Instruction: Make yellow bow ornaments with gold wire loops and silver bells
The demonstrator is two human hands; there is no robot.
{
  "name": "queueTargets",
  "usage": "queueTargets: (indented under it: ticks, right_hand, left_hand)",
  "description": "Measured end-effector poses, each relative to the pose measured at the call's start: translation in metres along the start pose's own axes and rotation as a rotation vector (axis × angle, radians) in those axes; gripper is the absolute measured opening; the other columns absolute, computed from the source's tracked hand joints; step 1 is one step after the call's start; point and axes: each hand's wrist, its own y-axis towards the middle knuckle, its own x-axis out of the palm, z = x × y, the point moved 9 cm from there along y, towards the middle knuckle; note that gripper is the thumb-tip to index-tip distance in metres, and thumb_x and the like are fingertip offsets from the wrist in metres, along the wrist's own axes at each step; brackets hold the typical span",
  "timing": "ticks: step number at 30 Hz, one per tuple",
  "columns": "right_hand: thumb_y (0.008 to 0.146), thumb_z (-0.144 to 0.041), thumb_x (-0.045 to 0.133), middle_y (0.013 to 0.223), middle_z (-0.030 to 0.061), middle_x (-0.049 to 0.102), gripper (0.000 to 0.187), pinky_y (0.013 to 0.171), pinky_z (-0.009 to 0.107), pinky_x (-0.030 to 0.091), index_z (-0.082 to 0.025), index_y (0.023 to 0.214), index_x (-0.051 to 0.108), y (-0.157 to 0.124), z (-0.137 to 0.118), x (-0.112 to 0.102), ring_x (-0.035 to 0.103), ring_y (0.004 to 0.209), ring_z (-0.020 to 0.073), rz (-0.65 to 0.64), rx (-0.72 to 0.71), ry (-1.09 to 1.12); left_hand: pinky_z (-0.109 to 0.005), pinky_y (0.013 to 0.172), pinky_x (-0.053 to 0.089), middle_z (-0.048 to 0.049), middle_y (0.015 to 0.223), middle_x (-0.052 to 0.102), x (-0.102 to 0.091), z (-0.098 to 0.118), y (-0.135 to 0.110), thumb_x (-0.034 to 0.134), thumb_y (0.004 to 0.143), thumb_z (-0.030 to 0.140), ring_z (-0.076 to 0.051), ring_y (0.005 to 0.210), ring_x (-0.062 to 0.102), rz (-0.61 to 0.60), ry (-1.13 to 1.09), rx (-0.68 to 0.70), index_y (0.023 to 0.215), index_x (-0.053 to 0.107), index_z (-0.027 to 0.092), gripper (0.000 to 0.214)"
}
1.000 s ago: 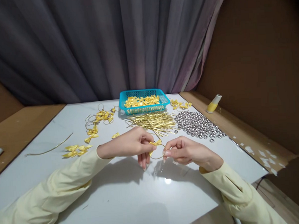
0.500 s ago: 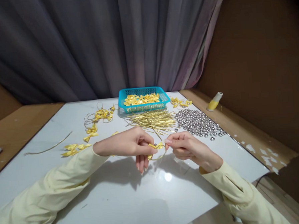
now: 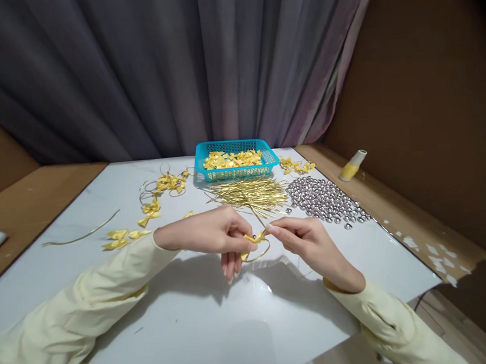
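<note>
With our left hand (image 3: 225, 234) we pinch a shiny yellow ribbon bow (image 3: 259, 238) between thumb and fingers, low over a glossy white table (image 3: 218, 335); a small round silvery bead (image 3: 254, 237) sits on it. A thin, curved gold wire loop (image 3: 264, 255) hangs beneath the bow. Our right hand (image 3: 307, 241) has thumb and forefinger pressed together at the bow's three o'clock end, seemingly pinching that loop's wire, though the tips hide the exact spot.

From the bow, at twelve o'clock, lies a heap of straight gold wires (image 3: 252, 195), and behind it stands a blue perforated plastic basket (image 3: 238, 173) holding more yellow bows (image 3: 233, 159). At two o'clock we see a spread of round silvery metal beads (image 3: 325, 199), with a white-and-yellow cone spool (image 3: 350, 170) farther out. Looped yellow bows (image 3: 169, 182) lie tangled toward ten; loose yellow bows (image 3: 119, 240) lie at nine, beside our left sleeve (image 3: 113, 278).
</note>
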Motion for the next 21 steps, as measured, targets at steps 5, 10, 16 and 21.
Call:
queueTargets:
  ticks: [5, 10, 16, 21]
  right_hand:
    - [0.083, -0.041, 0.053, 0.052, -0.0047, 0.035, 0.03, 0.044, 0.023, 0.021, -0.015, 0.077, 0.066, -0.001, 0.003, 0.007, 0.027, 0.047, 0.0074, -0.046, 0.043, -0.054]
    - [0.08, -0.046, 0.057, 0.048, -0.0072, 0.027, 0.034, 0.04, 0.022, 0.013, -0.013, 0.082, 0.067, 0.0, 0.02, 0.012, 0.019, 0.044, 0.0058, -0.078, 0.197, 0.127]
    - [0.079, -0.044, 0.059, 0.043, -0.0113, 0.017, 0.033, 0.039, 0.022, 0.007, -0.012, 0.082, 0.066, -0.002, 0.03, 0.026, 0.009, 0.04, 0.004, -0.189, 0.323, 0.387]
    - [0.08, -0.046, 0.057, 0.044, -0.0101, 0.022, 0.033, 0.038, 0.021, 0.011, -0.014, 0.073, 0.06, 0.0, 0.028, 0.024, 0.015, 0.04, 0.0044, -0.106, 0.255, 0.289]
  left_hand:
    - [-0.018, 0.048, 0.052, -0.0039, 0.058, 0.067, -0.001, 0.001, -0.001, 0.05, 0.085, 0.03, -0.013, 0.05, 0.066, 0.012, 0.062, 0.037, 0.064, 0.053, 0.014, 0.027]
    - [-0.016, 0.047, 0.05, -0.0046, 0.058, 0.067, -0.003, 0.005, -0.001, 0.049, 0.086, 0.025, -0.013, 0.049, 0.066, 0.043, 0.107, 0.055, 0.063, 0.052, 0.014, 0.026]
    - [-0.015, 0.047, 0.049, -0.0039, 0.057, 0.067, -0.005, 0.009, -0.002, 0.046, 0.087, 0.023, -0.013, 0.052, 0.067, 0.075, 0.222, 0.083, 0.063, 0.052, 0.014, 0.027]
    - [-0.016, 0.047, 0.05, -0.0031, 0.057, 0.066, -0.005, 0.009, -0.001, 0.046, 0.088, 0.028, -0.013, 0.051, 0.066, 0.078, 0.174, 0.086, 0.064, 0.052, 0.014, 0.028]
